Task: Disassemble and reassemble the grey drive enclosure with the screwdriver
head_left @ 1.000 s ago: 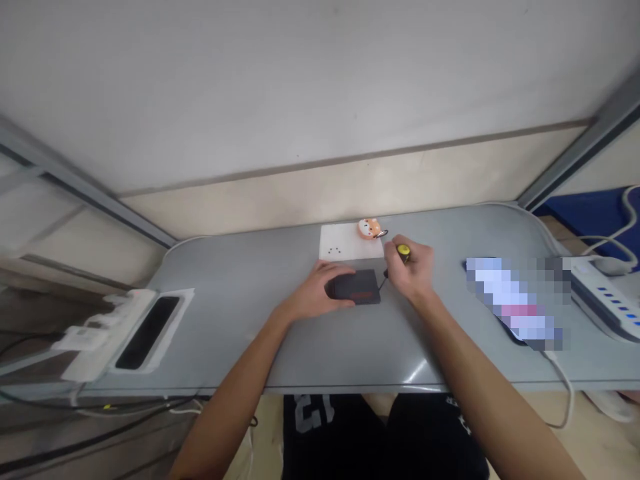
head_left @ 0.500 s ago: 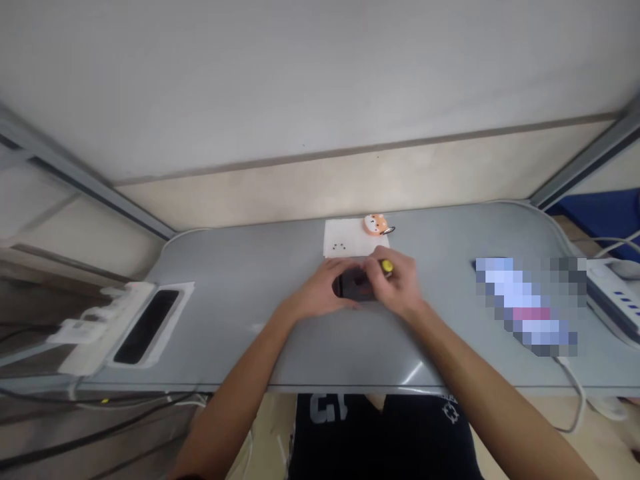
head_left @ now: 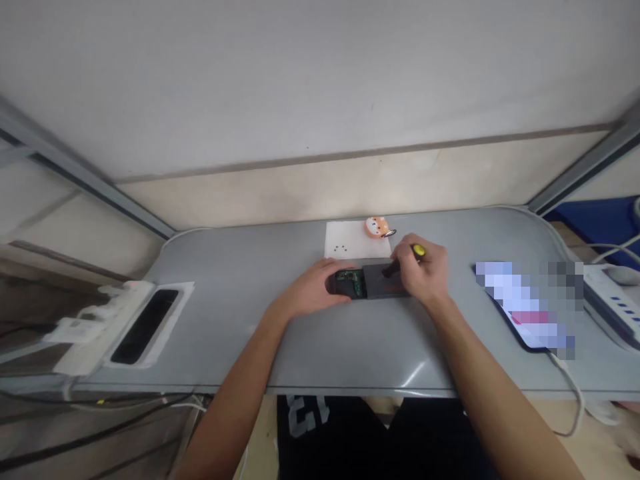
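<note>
In front of me a dark flat device lies on the desk in two parts. Its left part, a case with a green circuit board (head_left: 358, 283), sits between the thumb and fingers of my left hand (head_left: 315, 287). The dark grey cover (head_left: 383, 283) is shifted right, baring the board. My right hand (head_left: 423, 270) is closed around a dark screwdriver with a yellow end (head_left: 419, 251), and rests on the cover's right side; its fingers hide that end. Several tiny dark screws (head_left: 341, 249) lie on a white paper (head_left: 350, 233) behind my hands.
An orange-and-white animal-shaped case (head_left: 377, 227) with a clip sits on the paper. A black phone (head_left: 145, 327) and a white power strip (head_left: 100, 333) are at left. On the right are a blurred-out phone (head_left: 530, 313) with a cable and another power strip (head_left: 613, 300).
My right hand has moved right with the screwdriver, and the cover has slid right with it. The green circuit board now shows beside my left hand, which stays nearly in place.
</note>
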`<control>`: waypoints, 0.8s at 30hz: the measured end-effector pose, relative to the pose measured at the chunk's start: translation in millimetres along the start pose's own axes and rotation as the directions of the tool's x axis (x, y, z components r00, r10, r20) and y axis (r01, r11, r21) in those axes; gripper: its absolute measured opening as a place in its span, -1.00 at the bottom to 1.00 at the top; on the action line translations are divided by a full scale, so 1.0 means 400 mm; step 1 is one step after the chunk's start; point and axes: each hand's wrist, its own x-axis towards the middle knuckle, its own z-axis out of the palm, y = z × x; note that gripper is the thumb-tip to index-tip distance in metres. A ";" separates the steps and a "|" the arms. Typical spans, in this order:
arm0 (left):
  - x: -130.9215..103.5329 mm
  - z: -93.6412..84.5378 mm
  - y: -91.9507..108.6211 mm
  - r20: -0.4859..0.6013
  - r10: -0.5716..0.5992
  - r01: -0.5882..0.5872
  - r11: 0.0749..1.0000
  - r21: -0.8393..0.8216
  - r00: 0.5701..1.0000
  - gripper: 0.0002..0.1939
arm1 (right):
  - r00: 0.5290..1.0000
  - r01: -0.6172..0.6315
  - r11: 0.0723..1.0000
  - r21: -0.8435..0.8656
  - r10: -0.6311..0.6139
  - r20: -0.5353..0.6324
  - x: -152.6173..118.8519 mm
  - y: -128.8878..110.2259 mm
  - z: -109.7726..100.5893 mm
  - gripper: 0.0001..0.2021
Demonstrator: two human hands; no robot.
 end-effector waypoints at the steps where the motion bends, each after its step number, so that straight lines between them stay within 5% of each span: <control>1: 0.000 0.000 -0.004 -0.003 -0.002 0.002 1.000 0.008 1.000 -0.32 | 1.000 -0.003 1.000 0.000 0.003 -0.023 0.004 0.003 -0.004 -0.77; 10: 0.000 0.014 -0.019 -0.027 0.017 -0.015 0.998 0.064 0.999 -0.39 | 0.974 -0.039 0.999 0.029 0.045 -0.221 0.018 0.023 -0.020 -0.71; 17: 0.014 0.062 0.001 -0.013 0.153 -0.148 0.970 0.193 0.988 -0.38 | 0.999 0.047 0.999 0.008 -0.047 -0.003 -0.011 0.012 0.019 -0.69; 24: 0.024 0.071 -0.011 -0.009 0.151 -0.145 0.965 0.217 0.989 -0.47 | 0.997 0.077 0.996 -0.034 -0.078 -0.023 -0.014 0.023 0.021 -0.69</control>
